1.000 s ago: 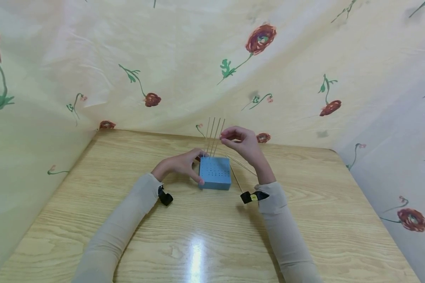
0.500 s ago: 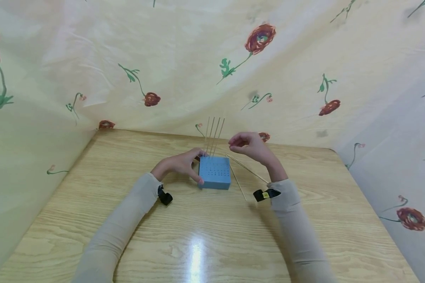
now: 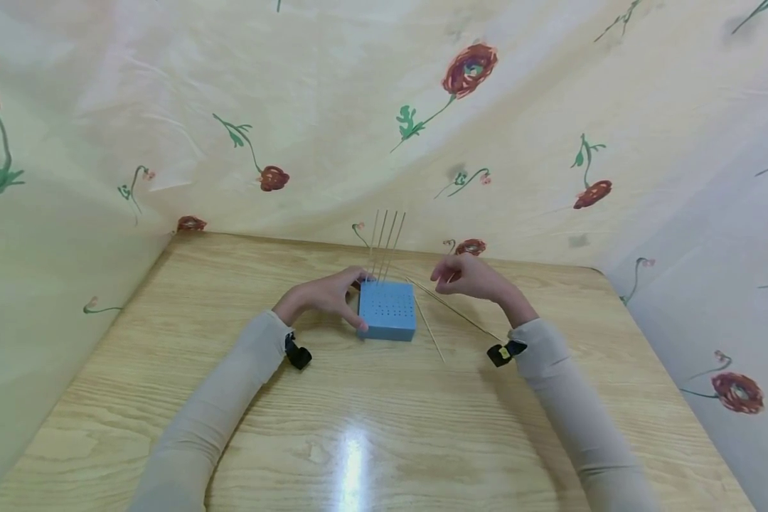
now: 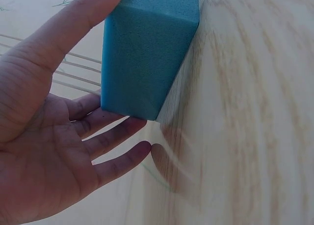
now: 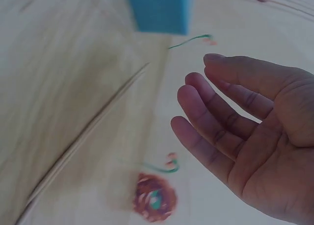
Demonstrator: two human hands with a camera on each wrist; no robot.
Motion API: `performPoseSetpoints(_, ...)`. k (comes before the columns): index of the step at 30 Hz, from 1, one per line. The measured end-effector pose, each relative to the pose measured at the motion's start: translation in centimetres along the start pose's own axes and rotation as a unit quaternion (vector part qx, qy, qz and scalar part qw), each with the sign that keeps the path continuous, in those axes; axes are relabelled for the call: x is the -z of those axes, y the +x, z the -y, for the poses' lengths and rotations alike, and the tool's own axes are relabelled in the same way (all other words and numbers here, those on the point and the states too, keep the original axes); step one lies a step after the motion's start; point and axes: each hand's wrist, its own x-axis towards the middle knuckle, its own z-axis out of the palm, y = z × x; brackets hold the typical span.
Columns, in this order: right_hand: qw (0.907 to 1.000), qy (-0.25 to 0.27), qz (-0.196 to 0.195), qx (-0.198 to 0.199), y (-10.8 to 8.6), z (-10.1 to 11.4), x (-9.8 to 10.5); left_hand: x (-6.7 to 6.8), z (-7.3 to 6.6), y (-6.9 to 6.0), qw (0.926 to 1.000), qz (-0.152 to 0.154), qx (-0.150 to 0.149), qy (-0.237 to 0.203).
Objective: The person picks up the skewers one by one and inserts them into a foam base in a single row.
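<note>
In the head view, a perforated blue block (image 3: 387,309) sits on the wooden table (image 3: 294,441), set back toward the far edge and about midway between the side edges. The left hand (image 3: 325,295) grips it from the left, thumb at the near left corner and fingers at the far one. Four thin sticks (image 3: 395,245) stand slightly tilted in the block's far left part. The right hand (image 3: 476,276) is loose, fingers gently bent, well apart from the block on its right. Between them a short loose stick (image 3: 430,329) and a longer loose length (image 3: 454,309) slant toward the table's near right corner.

In the left wrist view, the block lies between thumb and fingers; the lowest finger extends past it.

In the right wrist view, thumb and fingertips are apart, with the block beyond them and two loose sticks side by side on the table.
</note>
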Motion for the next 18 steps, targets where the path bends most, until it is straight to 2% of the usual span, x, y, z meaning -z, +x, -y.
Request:
performPoseSetpoints(7, 0.9987, -0.038, 0.032, -0.014, -0.1, -2.1, -0.6, 0.0, 0.0, 0.0, 1.0, 0.004, 0.0, -0.003)
performPoseSetpoints(18, 0.996, -0.032, 0.056, -0.062, -0.1, -3.5, -1.0, 0.0, 0.0, 0.1, 1.0, 0.003, 0.001, -0.004)
